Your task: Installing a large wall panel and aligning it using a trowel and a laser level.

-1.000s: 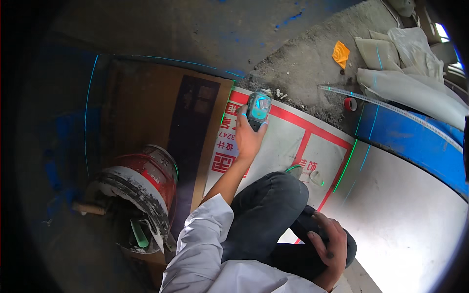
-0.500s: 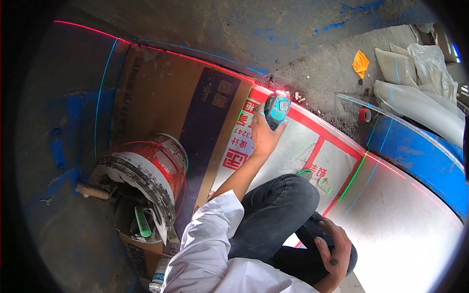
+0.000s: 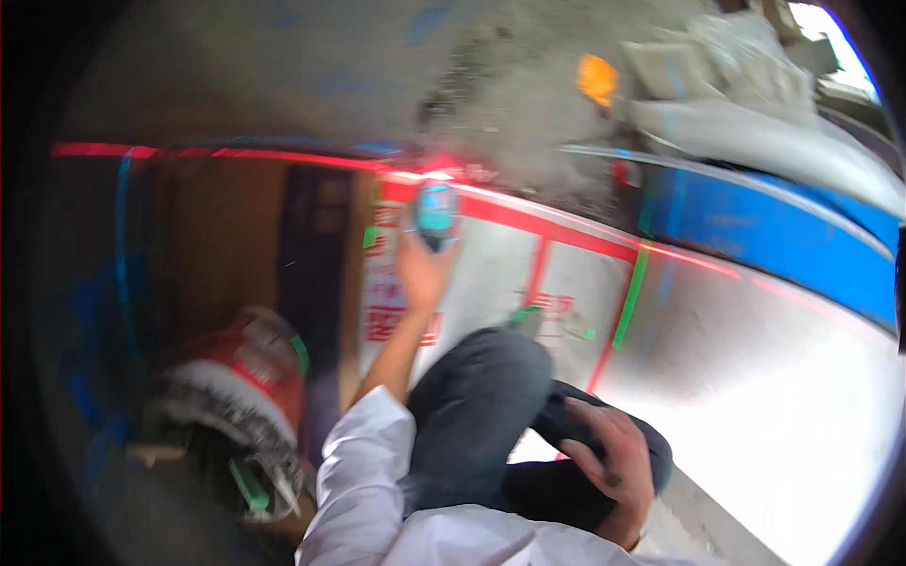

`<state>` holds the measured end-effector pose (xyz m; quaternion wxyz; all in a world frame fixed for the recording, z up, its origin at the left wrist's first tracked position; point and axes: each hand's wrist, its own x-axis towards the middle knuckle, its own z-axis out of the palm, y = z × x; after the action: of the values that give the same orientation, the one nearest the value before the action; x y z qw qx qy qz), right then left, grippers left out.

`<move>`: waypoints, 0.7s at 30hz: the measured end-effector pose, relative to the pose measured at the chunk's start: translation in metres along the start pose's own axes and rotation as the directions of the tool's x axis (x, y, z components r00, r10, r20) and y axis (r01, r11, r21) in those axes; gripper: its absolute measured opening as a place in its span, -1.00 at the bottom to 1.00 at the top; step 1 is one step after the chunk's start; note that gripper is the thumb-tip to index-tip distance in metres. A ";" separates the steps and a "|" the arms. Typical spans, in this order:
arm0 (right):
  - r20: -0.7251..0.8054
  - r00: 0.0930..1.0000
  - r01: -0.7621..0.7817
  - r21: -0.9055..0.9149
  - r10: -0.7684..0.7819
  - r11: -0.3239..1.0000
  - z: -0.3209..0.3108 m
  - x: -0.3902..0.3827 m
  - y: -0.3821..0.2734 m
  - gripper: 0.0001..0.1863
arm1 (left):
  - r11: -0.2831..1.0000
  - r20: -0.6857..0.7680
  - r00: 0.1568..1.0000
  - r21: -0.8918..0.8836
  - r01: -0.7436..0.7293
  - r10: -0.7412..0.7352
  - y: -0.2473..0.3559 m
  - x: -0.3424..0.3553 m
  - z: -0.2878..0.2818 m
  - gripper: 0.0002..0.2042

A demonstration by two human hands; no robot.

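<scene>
My left hand [image 3: 427,269] reaches forward, its fingers closed round a small teal-and-black laser level [image 3: 436,212]. The tool stands at the far edge of a white board with red print [image 3: 481,259], where a bright red glow shows at its front. A red line runs along that edge to both sides of it. My right hand [image 3: 618,448] lies loosely on my dark-trousered leg, thumb and fingers apart, with nothing seen in it. Motion blurs the view.
At the left stands a mortar-smeared red-and-white bucket [image 3: 255,368] holding a green-handled tool [image 3: 250,486]. A tape measure blade [image 3: 717,165] stretches along a blue surface [image 3: 755,212]. Pale sacks [image 3: 736,123] and an orange scrap [image 3: 596,79] lie beyond, on rough concrete.
The whole view has swung, so the board, bucket and sacks sit further left. My left hand stays on the laser level at the board's edge; my right hand stays on my leg.
</scene>
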<state>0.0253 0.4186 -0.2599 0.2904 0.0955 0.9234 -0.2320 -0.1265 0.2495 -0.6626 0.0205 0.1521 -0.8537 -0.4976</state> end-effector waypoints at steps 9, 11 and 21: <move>-0.012 0.995 0.094 0.024 -0.094 0.995 -0.004 -0.001 0.012 -0.45 | 0.997 0.038 0.999 -0.073 0.026 -0.023 0.007 -0.003 0.001 0.03; 0.040 0.997 0.072 0.039 -0.073 0.997 -0.005 -0.003 0.012 -0.40 | 0.996 0.073 0.995 -0.042 0.075 -0.072 0.008 -0.003 -0.002 0.03; 0.008 0.995 0.103 0.059 -0.104 0.993 -0.002 -0.002 0.013 -0.41 | 0.993 0.094 0.988 0.006 0.119 -0.119 0.007 -0.002 -0.007 -0.02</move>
<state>0.0299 0.4308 -0.2626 0.2803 0.0545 0.9183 -0.2740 -0.1248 0.2476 -0.6534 -0.0496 0.1789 -0.8433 -0.5043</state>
